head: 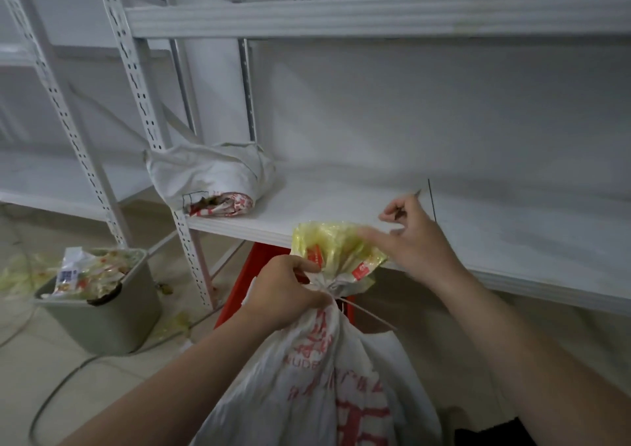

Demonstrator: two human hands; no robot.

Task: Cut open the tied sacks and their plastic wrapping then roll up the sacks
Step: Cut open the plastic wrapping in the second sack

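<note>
Left hand (pixel 290 292) clamps the tied neck of the white woven sack with red print (pixel 317 377) before the white metal shelf (pixel 341 203), while right hand (pixel 415 237) pinches its yellow plastic wrapping (pixel 336 247); opening is underway, and cutting the tie likely comes next.

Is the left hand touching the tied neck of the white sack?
Touching. The head view shows the left hand closed around the tied neck of the white sack, with no gap visible.
</note>
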